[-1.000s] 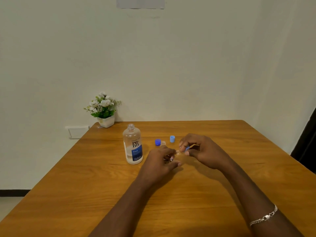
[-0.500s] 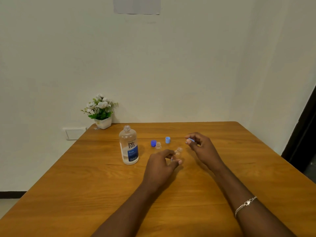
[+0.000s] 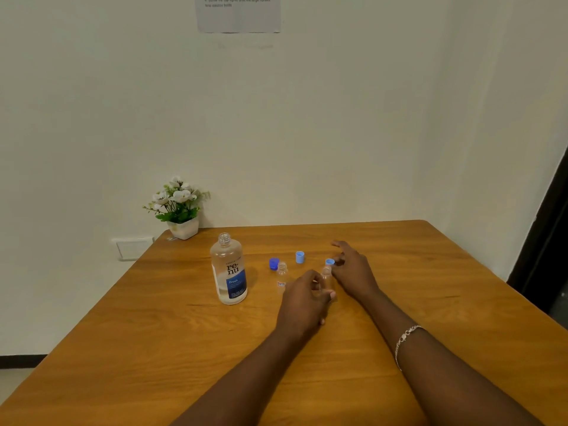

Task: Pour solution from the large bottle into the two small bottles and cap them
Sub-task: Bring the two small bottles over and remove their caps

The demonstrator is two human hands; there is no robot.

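All caps off: my left hand (image 3: 302, 298) steadies one small bottle (image 3: 326, 276), my right hand (image 3: 350, 270) opens beside a light-blue cap (image 3: 329, 261). The uncapped large bottle (image 3: 229, 270) stands left; lifting it to pour seems next.

Single head-worn view, facing forward and down across the wooden table (image 3: 430, 272), wall behind, forearms reaching in below

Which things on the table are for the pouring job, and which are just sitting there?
For the job:
large bottle, open
small bottle beside it
second small bottle by the left hand
dark blue cap
light blue cap
another light blue cap at the right hand

Just there:
flower pot
paper on the wall
bracelet
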